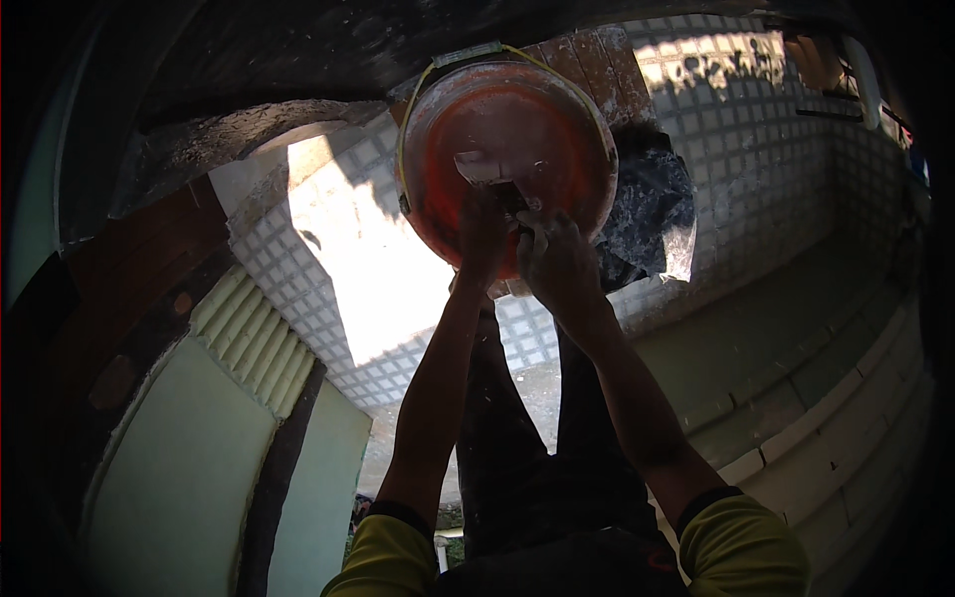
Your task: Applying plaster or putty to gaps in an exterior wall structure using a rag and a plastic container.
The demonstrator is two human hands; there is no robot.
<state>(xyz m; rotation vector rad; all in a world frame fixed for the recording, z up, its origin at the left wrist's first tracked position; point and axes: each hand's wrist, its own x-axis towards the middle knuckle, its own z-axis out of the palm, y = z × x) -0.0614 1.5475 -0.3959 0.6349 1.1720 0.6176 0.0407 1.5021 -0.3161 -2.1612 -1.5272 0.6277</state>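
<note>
Both hands reach over an orange-red bucket [582, 129] whose inner wall is smeared with pale residue. My right hand [557, 249] is closed, its fingers pinching a small dark flat tool [510, 199] over the near part of the bucket. Beside it, my left hand [481, 234] is closed at the tool's left edge; shade hides what its fingers hold. Just beyond the hands is a pale, flat-edged piece or lump [480, 167], its kind unclear. The yellow wire handle [423, 85] with its pale grip [468, 54] leans toward the bucket's far side.
A crumpled black plastic sheet or bag [647, 214] lies right of the bucket on grid-patterned tiles [736, 159]. Brown boards [597, 65] lie behind it. A pale green panel [189, 448] stands at the left, and a ledge of pale blocks [846, 428] runs along the right.
</note>
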